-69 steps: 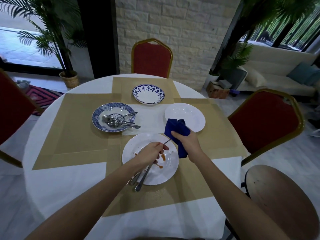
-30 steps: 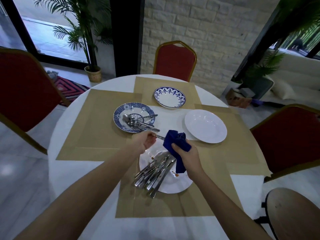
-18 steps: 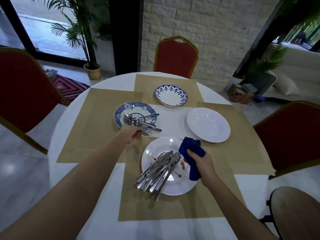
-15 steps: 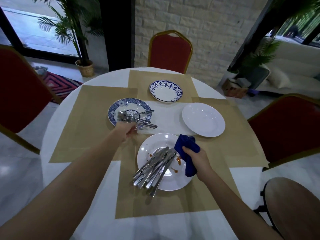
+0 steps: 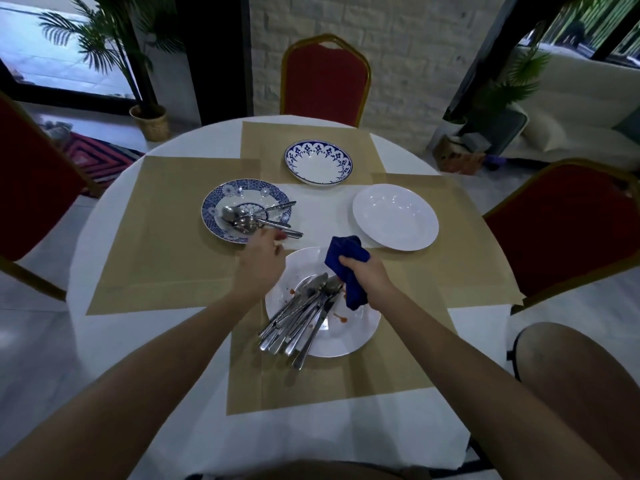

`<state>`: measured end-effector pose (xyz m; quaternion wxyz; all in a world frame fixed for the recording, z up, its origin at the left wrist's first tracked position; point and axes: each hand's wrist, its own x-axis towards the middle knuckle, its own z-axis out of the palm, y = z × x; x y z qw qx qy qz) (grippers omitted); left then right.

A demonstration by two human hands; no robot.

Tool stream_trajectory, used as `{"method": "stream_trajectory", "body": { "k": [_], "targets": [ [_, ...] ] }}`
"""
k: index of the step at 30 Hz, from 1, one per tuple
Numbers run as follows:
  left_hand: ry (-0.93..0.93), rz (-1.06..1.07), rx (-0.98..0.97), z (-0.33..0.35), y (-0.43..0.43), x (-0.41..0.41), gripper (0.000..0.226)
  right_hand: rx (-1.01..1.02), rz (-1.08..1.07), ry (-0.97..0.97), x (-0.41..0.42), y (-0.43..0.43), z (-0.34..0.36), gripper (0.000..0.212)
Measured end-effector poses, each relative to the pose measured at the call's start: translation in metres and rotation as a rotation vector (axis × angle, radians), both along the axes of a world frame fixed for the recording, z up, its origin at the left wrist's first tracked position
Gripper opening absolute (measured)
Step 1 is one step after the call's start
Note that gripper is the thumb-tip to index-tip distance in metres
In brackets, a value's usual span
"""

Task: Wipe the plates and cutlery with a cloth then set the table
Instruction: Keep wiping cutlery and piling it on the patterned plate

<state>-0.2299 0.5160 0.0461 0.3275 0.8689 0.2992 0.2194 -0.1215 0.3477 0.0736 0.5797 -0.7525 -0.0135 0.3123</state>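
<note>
Right, nearest the camera sits the round white plate smeared with red sauce (image 5: 349, 336), resting on a tan paper placemat (image 5: 346, 382) on the round bench under a white tablecloth (image 5: 104, 327). A bundle of silver cutlery (image 5: 299, 318) lies fanned across that plate, handles sticking out over its near-left rim. Above the plate's far edge, the right hand (image 5: 367, 275) is clenched tight around a crumpled dark blue cloth (image 5: 348, 263), the fabric bunched above the fist and trailing below it. Just to the left, the left hand (image 5: 263, 258) reaches forward, its fingertips pinched at the handle ends of a second cluster of silver spoons and forks (image 5: 258, 220). Whether it has truly gripped one I cannot tell. Those pieces lie in the blue-patterned round plate (image 5: 214, 206) on the left placemat. Off to the right, well apart, a plain white round plate (image 5: 394, 216). Furthest back, a white bowl with a blue floral rim (image 5: 318, 162), in front of a red padded chair with a gold frame (image 5: 325, 77).
</note>
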Motion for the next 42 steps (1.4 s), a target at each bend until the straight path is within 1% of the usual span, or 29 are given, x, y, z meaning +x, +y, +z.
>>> {"method": "stream_trajectory", "body": {
  "k": [3,5,7,8,10,13,15,17,19,21,22,23,25,27,28,29,31,33,34,36,38,40,42],
  "targets": [
    [0.102,-0.177,0.037,-0.013,-0.026,-0.006,0.015,-0.037,0.024,-0.028,0.0,0.005,0.002,0.013],
    [0.221,-0.25,0.058,-0.019,-0.041,-0.007,0.017,-0.05,0.03,-0.047,-0.001,0.005,0.002,0.016],
    [0.37,-0.312,0.162,-0.023,-0.053,-0.009,0.022,-0.043,0.029,-0.041,-0.001,0.003,0.002,0.017],
    [0.43,-0.33,0.21,-0.025,-0.058,-0.011,0.026,-0.044,0.026,-0.036,-0.001,0.001,0.002,0.017],
    [0.482,-0.346,0.248,-0.025,-0.065,-0.014,0.032,-0.044,0.019,-0.025,0.0,-0.004,0.001,0.02],
    [0.525,-0.29,0.223,-0.023,-0.071,-0.012,0.031,-0.064,0.021,-0.025,0.001,-0.011,0.001,0.023],
    [0.55,-0.27,0.202,-0.02,-0.072,-0.01,0.029,-0.061,0.013,-0.018,0.002,-0.015,0.0,0.031],
    [0.526,-0.258,0.146,-0.015,-0.073,-0.011,0.027,-0.046,-0.002,-0.002,0.006,-0.019,0.0,0.036],
    [0.472,-0.247,0.073,-0.008,-0.072,-0.012,0.027,0.011,-0.027,0.02,0.007,-0.022,0.004,0.032],
    [0.407,-0.255,-0.016,-0.001,-0.071,-0.013,0.027,0.084,-0.055,0.026,0.008,-0.024,0.009,0.033],
    [0.352,-0.258,-0.111,0.003,-0.071,-0.013,0.026,0.108,-0.067,0.002,0.008,-0.025,0.011,0.035],
    [0.286,-0.254,-0.245,0.008,-0.072,-0.012,0.024,0.13,-0.074,-0.041,0.007,-0.026,0.014,0.035],
    [0.176,-0.21,-0.517,0.018,-0.075,-0.011,0.02,0.188,-0.088,-0.117,0.004,-0.026,0.019,0.03],
    [0.093,-0.189,-0.749,0.024,-0.079,-0.011,0.022,0.246,-0.076,-0.174,0.001,-0.025,0.024,0.027],
    [0.058,-0.198,-0.834,0.026,-0.082,-0.01,0.021,0.261,-0.049,-0.208,0.0,-0.025,0.026,0.025],
    [0.041,-0.207,-0.865,0.027,-0.085,-0.011,0.02,0.257,-0.01,-0.246,-0.002,-0.025,0.027,0.024],
    [0.02,-0.209,-0.836,0.027,-0.09,-0.011,0.018,0.195,0.087,-0.345,-0.006,-0.023,0.025,0.022],
    [-0.018,-0.193,-0.772,0.028,-0.097,-0.011,0.019,0.086,0.175,-0.485,-0.008,-0.023,0.022,0.02],
    [-0.032,-0.181,-0.714,0.028,-0.1,-0.011,0.019,0.028,0.176,-0.553,-0.007,-0.023,0.02,0.02],
    [-0.048,-0.165,-0.601,0.027,-0.105,-0.012,0.019,-0.064,0.069,-0.628,0.0,-0.023,0.02,0.02],
    [-0.067,-0.15,-0.559,0.029,-0.11,-0.011,0.018,-0.061,0.002,-0.641,0.003,-0.024,0.024,0.019],
    [-0.09,-0.136,-0.552,0.035,-0.112,-0.009,0.017,-0.041,0.104,-0.668,0.0,-0.023,0.03,0.018],
    [-0.096,-0.145,-0.561,0.039,-0.111,-0.007,0.017,-0.091,0.232,-0.723,-0.003,-0.022,0.032,0.02]
  ]
}}
